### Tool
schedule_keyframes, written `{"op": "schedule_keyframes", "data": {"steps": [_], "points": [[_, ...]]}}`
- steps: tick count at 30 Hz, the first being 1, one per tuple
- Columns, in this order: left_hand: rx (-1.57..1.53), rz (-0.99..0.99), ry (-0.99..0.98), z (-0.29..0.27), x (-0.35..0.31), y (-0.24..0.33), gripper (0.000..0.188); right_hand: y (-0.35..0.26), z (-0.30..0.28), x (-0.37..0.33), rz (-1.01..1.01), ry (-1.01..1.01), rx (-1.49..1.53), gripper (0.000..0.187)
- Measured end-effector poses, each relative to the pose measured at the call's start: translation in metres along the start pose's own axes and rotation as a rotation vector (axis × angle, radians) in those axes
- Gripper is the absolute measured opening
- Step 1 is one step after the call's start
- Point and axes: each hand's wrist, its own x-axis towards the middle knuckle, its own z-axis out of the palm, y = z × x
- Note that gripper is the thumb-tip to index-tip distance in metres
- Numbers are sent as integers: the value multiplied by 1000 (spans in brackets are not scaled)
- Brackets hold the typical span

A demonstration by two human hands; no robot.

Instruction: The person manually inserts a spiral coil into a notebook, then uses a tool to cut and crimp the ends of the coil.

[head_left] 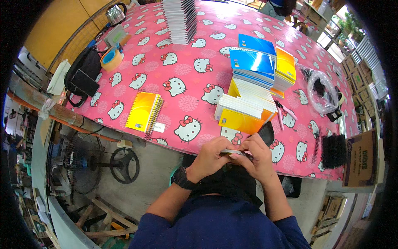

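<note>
At the table's near edge, my left hand point(212, 157) and my right hand point(258, 158) grip a small spiral notebook point(232, 152) between thumbs and fingers. It is seen almost edge-on, with its dark coil by my right fingers; much of it is hidden by my hands. Just beyond my hands lies a fanned pile of yellow-covered notebooks point(240, 119). Pink-handled pliers point(287, 111) rest to its right. Further left, a small stack of yellow-orange spiral notebooks point(143, 111) sits near the edge.
Blue notebooks point(253, 62) and yellow ones point(285, 68) are piled behind. A tall notebook stack point(179, 23) stands far back. Black coils point(333, 151) and a cardboard box point(360, 159) are at right. Tape rolls point(111, 61) and a black bag point(85, 66) lie left; a fan point(83, 162) stands below.
</note>
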Motion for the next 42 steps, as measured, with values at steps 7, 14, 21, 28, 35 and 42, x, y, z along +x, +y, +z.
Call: {"op": "schedule_keyframes", "data": {"steps": [7,14,21,28,35,42], "points": [[115,-18,13,-4,-6,-10,16,-3,9,9,-125,-24,-94,22],[261,-61,83,-26,-13,-13,15,0,10,10,-168,-90,-153,23],[651,-224,579,-223,14,-3,26,87,-45,-49,448,331,-345,51],[1313,-120,-43,-227,50,-100,22,99,-8,-52,469,227,-528,76],[1086,-459,204,-210,13,-109,82,124,-70,-114,614,260,-616,73],[1031,-553,-121,-204,49,-97,91,130,-57,-91,342,534,-697,47]]}}
